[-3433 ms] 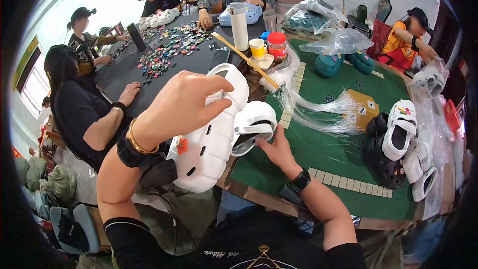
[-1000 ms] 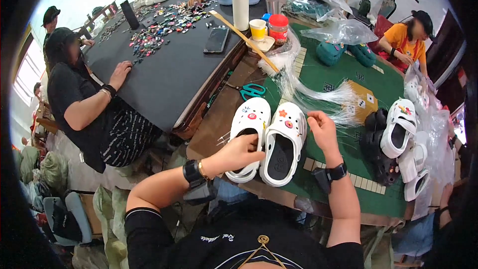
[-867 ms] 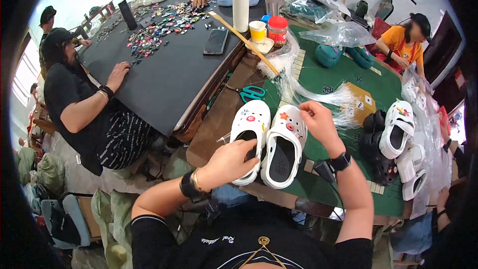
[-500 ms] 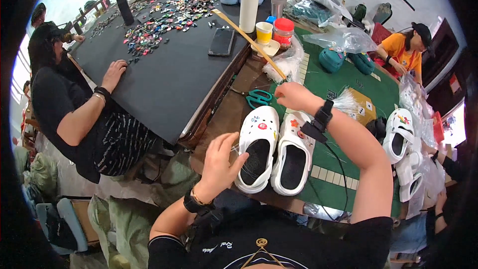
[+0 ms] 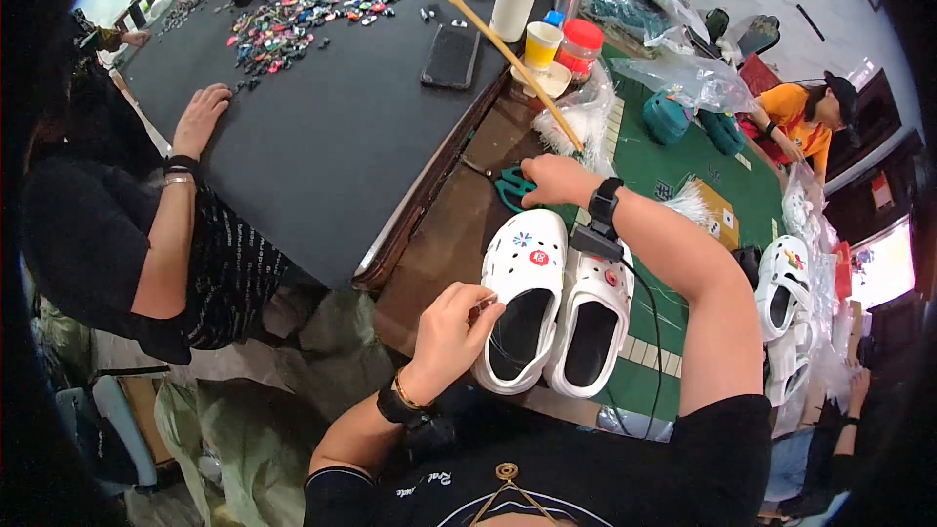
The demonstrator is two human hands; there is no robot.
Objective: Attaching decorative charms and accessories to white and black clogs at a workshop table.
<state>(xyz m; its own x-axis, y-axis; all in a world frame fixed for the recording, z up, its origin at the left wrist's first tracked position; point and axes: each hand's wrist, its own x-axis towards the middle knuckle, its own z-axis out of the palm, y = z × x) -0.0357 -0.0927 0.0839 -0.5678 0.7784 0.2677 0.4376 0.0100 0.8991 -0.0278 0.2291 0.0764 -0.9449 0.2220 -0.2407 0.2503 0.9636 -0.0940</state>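
Two white clogs (image 5: pixel 527 246) with black insoles and small colourful charms stand side by side before me, toes pointing away. My left hand (image 5: pixel 451 334) is beside the left clog's opening, thumb and fingers closed in a pinch. Thin clear strands run from it over the black insole. Beyond the toes, my right hand (image 5: pixel 563 182) is closed on the teal handles of a pair of scissors (image 5: pixel 511 189), which lie on the brown tabletop. The right forearm passes above the right clog, and a wrist device with a black cable partly hides its toe.
A long wooden stick (image 5: pixel 508 57) slants beyond my right hand, by a bundle of white strands (image 5: pixel 561 127). A yellow cup (image 5: pixel 542 45), red-lidded jar (image 5: pixel 581 49) and phone (image 5: pixel 451 56) stand or lie further back. Charms (image 5: pixel 283 34) cover part of the black table, where a co-worker's hand (image 5: pixel 203 119) rests.
My right hand has moved down and left onto the scissors. My left hand has moved right to the clog, and its spread fingers have closed into a pinch. The view has shifted slightly.
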